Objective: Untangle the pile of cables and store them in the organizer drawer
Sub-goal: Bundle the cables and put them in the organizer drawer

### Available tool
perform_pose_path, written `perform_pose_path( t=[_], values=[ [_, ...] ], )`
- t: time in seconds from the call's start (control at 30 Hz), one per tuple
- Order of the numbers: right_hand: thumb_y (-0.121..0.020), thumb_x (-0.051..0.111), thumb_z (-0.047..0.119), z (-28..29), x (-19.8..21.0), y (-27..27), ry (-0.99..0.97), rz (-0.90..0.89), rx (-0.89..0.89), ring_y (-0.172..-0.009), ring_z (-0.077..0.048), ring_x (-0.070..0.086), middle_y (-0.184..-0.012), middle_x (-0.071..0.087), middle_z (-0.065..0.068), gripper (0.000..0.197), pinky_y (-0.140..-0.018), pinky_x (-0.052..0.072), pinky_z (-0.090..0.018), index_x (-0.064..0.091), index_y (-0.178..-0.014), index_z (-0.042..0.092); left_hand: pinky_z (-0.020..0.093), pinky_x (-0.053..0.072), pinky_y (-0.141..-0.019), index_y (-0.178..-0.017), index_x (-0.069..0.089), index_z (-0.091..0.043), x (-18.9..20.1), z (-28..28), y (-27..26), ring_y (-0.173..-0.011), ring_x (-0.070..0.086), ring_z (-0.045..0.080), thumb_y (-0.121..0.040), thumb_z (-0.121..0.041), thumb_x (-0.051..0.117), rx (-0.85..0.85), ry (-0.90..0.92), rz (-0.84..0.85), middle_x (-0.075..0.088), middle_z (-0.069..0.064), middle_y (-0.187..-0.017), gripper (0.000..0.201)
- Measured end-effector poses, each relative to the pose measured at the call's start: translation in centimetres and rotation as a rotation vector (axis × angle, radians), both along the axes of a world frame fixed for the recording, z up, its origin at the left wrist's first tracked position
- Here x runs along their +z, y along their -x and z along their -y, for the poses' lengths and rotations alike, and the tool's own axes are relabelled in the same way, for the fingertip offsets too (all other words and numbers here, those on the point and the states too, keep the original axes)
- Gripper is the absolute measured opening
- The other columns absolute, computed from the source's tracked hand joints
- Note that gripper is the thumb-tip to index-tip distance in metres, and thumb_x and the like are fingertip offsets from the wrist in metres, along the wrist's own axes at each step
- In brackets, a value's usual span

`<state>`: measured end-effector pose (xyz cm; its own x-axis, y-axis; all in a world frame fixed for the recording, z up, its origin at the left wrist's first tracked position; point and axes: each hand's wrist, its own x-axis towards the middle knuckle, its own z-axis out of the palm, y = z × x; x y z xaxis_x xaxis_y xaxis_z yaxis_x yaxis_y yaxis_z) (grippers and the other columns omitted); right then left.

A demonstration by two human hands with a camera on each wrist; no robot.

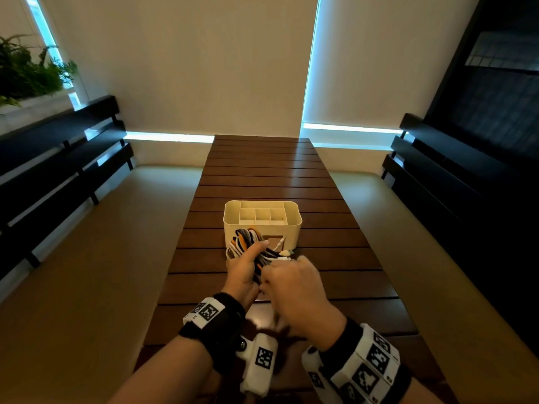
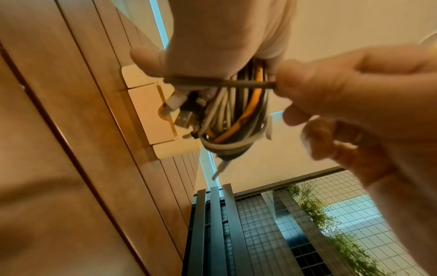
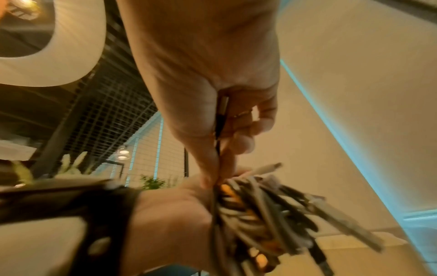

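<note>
- we see the left hand (image 1: pixel 243 268) wrapped around a bunch of cables (image 1: pixel 248 243), with the fingers and thumb curled tight round the middle of it.
- the bunch has white, grey, black and orange cables all mixed up, and it is held up off the wooden table (image 1: pixel 262 176).
- in the left wrist view some plug ends (image 2: pixel 182 115) stick out of the bunch on the side facing the table.
- the right hand (image 1: pixel 294 290) is close beside the left hand, and its thumb and fingers pinch one thin dark cable (image 2: pixel 236 83).
- in the left wrist view that thin cable runs straight across the bunch to the pinching fingers (image 2: pixel 305 84).
- in the right wrist view we see the dark cable (image 3: pixel 218 145) running down past the thumb into the bunch (image 3: pixel 260 209).
- the other fingers of the right hand are curled in.
- the white organizer box (image 1: pixel 262 225) stands on the table just past the hands, and the top of the bunch is in front of its near wall.
- the box top has one long slot at the back and three small slots (image 1: pixel 262 214) in a row.
- we see a drawer front (image 2: pixel 151 112) with a notch low on the box, and it looks closed.
- dark benches (image 1: pixel 58 158) run along both sides, and a green plant (image 1: pixel 26 71) is far off on the left.
</note>
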<state>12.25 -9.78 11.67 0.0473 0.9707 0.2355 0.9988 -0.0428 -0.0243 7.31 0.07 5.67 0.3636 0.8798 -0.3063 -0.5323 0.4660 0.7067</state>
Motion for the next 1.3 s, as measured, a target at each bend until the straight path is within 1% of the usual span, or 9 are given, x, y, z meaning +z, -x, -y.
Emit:
perform_pose_path(
  t=[0.13,0.33,0.5,0.6,0.8,0.97,1.03,1.2,1.3],
  values=[
    [-0.087,0.059,0.036,-0.5,0.6,-2.8,0.007,-0.337,-0.030,-0.093,-0.018,0.060,-0.099,0.068,0.002,0.018,-0.075,0.042,-0.027,0.068,-0.098,0.025,0.026,0.054,-0.054,-0.099,0.063,-0.003,-0.2,-0.4,0.3,-0.062,0.066,0.017,-0.080,0.004,0.066,-0.092,-0.120,-0.028,0.065,0.009,-0.075,0.021],
    [-0.078,0.071,0.028,-0.8,0.3,-4.0,-0.065,-0.561,0.023,-0.079,-0.009,0.063,-0.086,0.072,0.003,0.011,-0.075,0.050,-0.026,0.075,-0.086,0.020,0.033,0.055,-0.062,-0.083,0.070,-0.004,0.8,-1.3,1.3,-0.074,0.068,0.027,-0.072,0.012,0.067,-0.289,-0.378,-0.215,0.070,0.014,-0.079,0.019],
    [-0.079,0.072,0.023,-0.8,0.7,-4.6,-0.067,-0.680,0.009,-0.053,0.008,0.057,-0.061,0.062,0.014,0.007,-0.059,0.042,-0.003,0.075,-0.083,0.017,0.033,0.056,-0.068,-0.099,0.066,0.006,0.9,-1.6,1.6,-0.082,0.069,0.029,-0.073,0.011,0.068,-0.389,-0.470,-0.305,0.071,0.018,-0.089,0.027],
    [-0.080,0.071,0.019,-0.7,1.6,-5.4,-0.049,-0.719,0.042,-0.052,-0.001,0.062,-0.060,0.066,0.006,0.004,-0.056,0.045,-0.006,0.073,-0.082,0.016,0.036,0.057,-0.080,-0.105,0.065,0.004,0.7,-1.8,2.0,-0.091,0.069,0.029,-0.073,0.010,0.069,-0.430,-0.489,-0.323,0.071,0.019,-0.098,0.033],
    [-0.083,0.067,0.014,-1.0,1.5,-7.3,0.077,-0.761,0.046,-0.059,0.001,0.061,-0.064,0.063,0.013,0.009,-0.062,0.047,-0.010,0.072,-0.088,0.019,0.034,0.055,-0.070,-0.095,0.065,-0.002,-0.2,-1.4,2.3,-0.082,0.068,0.027,-0.071,0.007,0.072,-0.343,-0.429,-0.276,0.071,0.009,-0.083,0.027],
    [-0.078,0.072,0.019,-1.4,0.0,-8.3,0.039,-0.937,-0.028,-0.081,-0.012,0.066,-0.081,0.070,0.001,0.003,-0.083,0.055,-0.038,0.072,-0.079,0.023,0.035,0.055,-0.065,-0.096,0.063,-0.001,-0.2,-1.2,2.2,-0.073,0.068,0.027,-0.052,-0.015,0.078,-0.425,-0.319,-0.008,0.069,0.014,-0.082,0.049],
    [-0.078,0.072,0.019,-1.6,0.0,-8.0,0.043,-0.965,0.027,-0.082,-0.010,0.065,-0.080,0.069,0.001,0.005,-0.082,0.054,-0.040,0.070,-0.077,0.024,0.035,0.056,-0.064,-0.099,0.063,0.001,-0.1,-1.1,2.0,-0.070,0.068,0.028,-0.045,-0.019,0.085,-0.497,-0.260,0.068,0.069,0.017,-0.082,0.061],
    [-0.075,0.072,0.030,-1.9,-1.7,-6.5,-0.119,-0.833,-0.081,-0.108,-0.011,0.041,-0.103,0.051,0.012,0.022,-0.096,0.032,-0.039,0.057,-0.070,0.045,0.033,0.057,-0.062,-0.088,0.073,-0.001,0.4,-1.2,1.9,-0.066,0.069,0.026,-0.036,-0.024,0.088,-0.544,-0.211,0.153,0.071,0.016,-0.079,0.059],
    [-0.072,0.066,0.044,-1.6,-2.8,-5.4,-0.366,-0.666,-0.177,-0.098,-0.006,0.046,-0.087,0.054,0.027,0.008,-0.087,0.027,-0.037,0.062,-0.067,0.039,0.032,0.056,-0.065,-0.083,0.073,-0.003,0.8,-1.4,1.8,-0.065,0.068,0.025,-0.045,-0.019,0.077,-0.520,-0.220,0.099,0.070,0.015,-0.078,0.042]
  ],
)
